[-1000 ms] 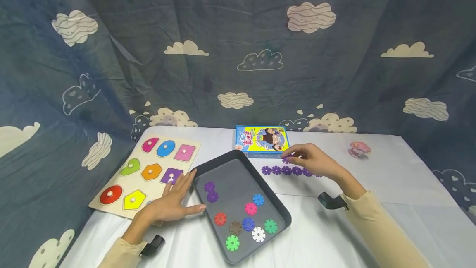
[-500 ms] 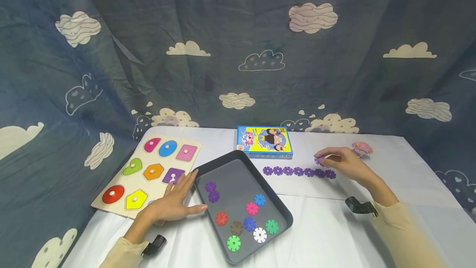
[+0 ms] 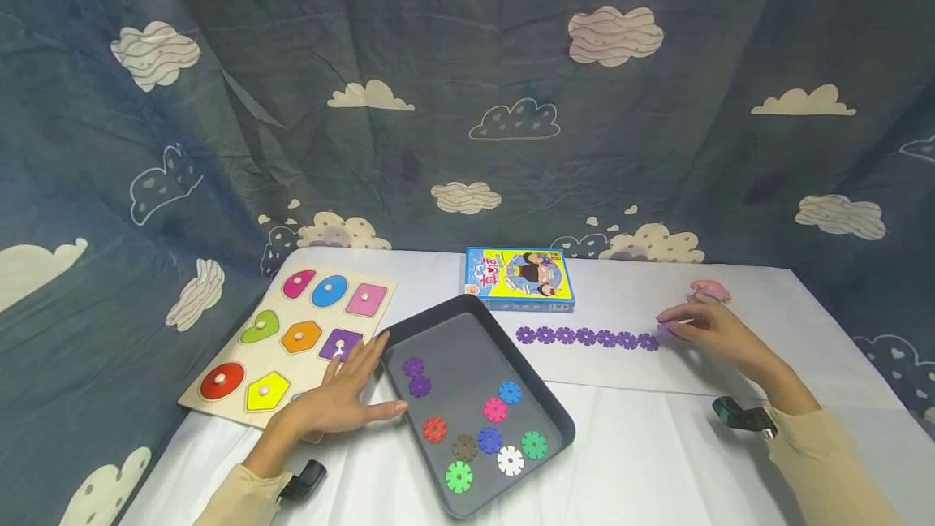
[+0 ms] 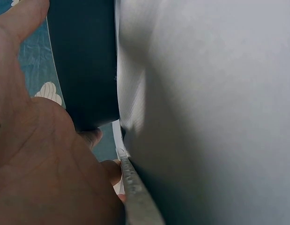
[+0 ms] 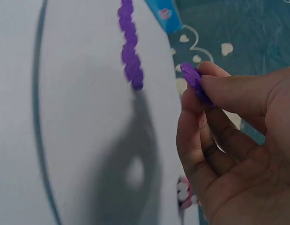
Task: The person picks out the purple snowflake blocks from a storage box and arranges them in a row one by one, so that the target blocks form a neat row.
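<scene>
Between thumb and fingers my right hand point(image 3: 719, 335) pinches a purple notched disc point(image 5: 195, 82), held above the cloth past the right end of a row of purple discs point(image 3: 586, 337). Those discs lie edge to edge on the white cloth. My left hand point(image 3: 343, 400) rests with spread, fairly straight fingers at the left rim of a dark grey tray point(image 3: 522, 365); the tray's dark wall point(image 4: 84, 65) shows beside the palm in the left wrist view. Inside the tray lie two purple discs point(image 3: 416, 377) and several others, among them a red disc point(image 3: 434, 429) and a white disc point(image 3: 510, 461).
A wooden shape puzzle board point(image 3: 281, 311) lies left of the tray, partly under the left hand in this view. Behind the row sits a blue and yellow box point(image 3: 520, 278). A small pink toy point(image 3: 710, 291) stands just behind the right hand. A cloud-patterned curtain point(image 3: 467, 144) hangs behind.
My right hand has moved rightward along the row with the purple disc, from near the box to beyond the row's right end. The left hand and tray have stayed in place.
</scene>
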A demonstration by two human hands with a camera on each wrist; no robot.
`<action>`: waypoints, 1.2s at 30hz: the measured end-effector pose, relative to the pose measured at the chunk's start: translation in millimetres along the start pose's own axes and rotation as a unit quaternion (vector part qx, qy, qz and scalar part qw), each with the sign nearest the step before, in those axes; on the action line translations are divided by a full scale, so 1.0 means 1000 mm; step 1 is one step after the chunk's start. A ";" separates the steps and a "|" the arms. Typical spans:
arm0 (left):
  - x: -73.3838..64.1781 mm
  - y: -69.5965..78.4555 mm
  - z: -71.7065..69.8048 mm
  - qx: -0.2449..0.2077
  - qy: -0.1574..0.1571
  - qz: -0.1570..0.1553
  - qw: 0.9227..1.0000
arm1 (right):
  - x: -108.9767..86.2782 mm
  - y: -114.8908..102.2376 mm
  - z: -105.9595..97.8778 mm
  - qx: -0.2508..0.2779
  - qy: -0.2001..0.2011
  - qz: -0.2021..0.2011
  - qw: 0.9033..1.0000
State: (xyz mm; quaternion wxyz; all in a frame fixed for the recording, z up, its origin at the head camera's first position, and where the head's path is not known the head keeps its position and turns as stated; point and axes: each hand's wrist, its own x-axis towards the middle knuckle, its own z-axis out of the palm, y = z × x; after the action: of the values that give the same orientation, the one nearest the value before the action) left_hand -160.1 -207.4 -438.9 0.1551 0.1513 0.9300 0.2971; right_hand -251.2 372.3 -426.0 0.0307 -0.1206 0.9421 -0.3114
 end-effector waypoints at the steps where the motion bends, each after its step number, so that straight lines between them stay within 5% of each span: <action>1: 0.000 0.000 0.000 -0.002 0.000 0.000 1.000 | 0.000 0.002 0.000 0.002 -0.005 0.005 1.000; 15: 0.002 0.003 -0.006 0.004 0.005 0.004 1.000 | 0.006 0.016 -0.004 -0.006 -0.024 0.027 0.999; 36: -0.001 0.002 -0.001 0.005 -0.002 0.003 1.000 | 0.003 0.022 0.008 -0.017 -0.028 0.006 0.999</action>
State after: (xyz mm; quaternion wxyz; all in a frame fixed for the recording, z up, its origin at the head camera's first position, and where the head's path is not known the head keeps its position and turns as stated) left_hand -159.7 -207.2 -436.7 0.1553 0.1553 0.9307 0.2925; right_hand -257.4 383.8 -445.0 0.0567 -0.1238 0.9469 -0.2913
